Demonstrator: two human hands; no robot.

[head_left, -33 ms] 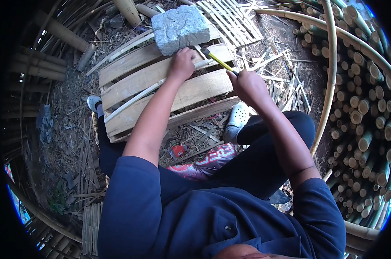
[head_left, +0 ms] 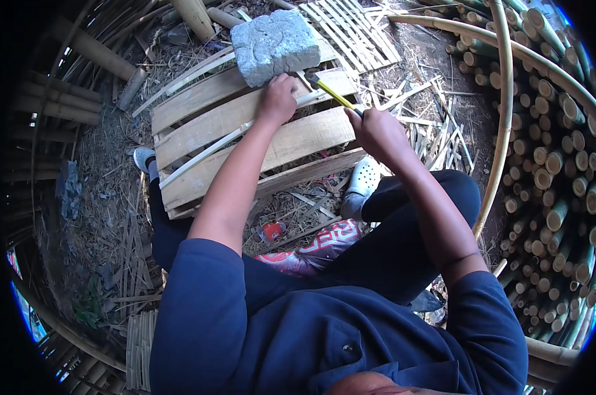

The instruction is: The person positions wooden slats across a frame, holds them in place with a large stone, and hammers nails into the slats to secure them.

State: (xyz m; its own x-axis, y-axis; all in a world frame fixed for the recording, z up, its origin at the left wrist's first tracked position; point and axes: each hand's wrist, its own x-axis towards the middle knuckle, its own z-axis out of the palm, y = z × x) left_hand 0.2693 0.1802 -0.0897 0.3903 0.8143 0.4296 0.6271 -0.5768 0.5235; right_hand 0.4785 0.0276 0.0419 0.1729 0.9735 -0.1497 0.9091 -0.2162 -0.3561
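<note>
My right hand (head_left: 377, 130) is wrapped round the dark grip of a hammer (head_left: 335, 93) with a yellow handle. The hammer's dark head is just to the right of my left hand (head_left: 277, 100), over a slatted wooden pallet (head_left: 199, 135). My left fingers are bent together at the near edge of a rough grey stone block (head_left: 275, 46); whatever they pinch is hidden. A thin pale strip (head_left: 209, 149) lies slantwise across the slats, passing under my left hand. The block sits on the pallet's far side.
A slatted bamboo panel (head_left: 351, 33) lies beyond the pallet. Stacked bamboo poles (head_left: 548, 178) fill the right side, behind a curved bamboo rail (head_left: 505, 99). Split scraps (head_left: 436, 131) litter the ground. Near my legs lie a red wrapper (head_left: 270, 231) and a printed sack (head_left: 318, 250).
</note>
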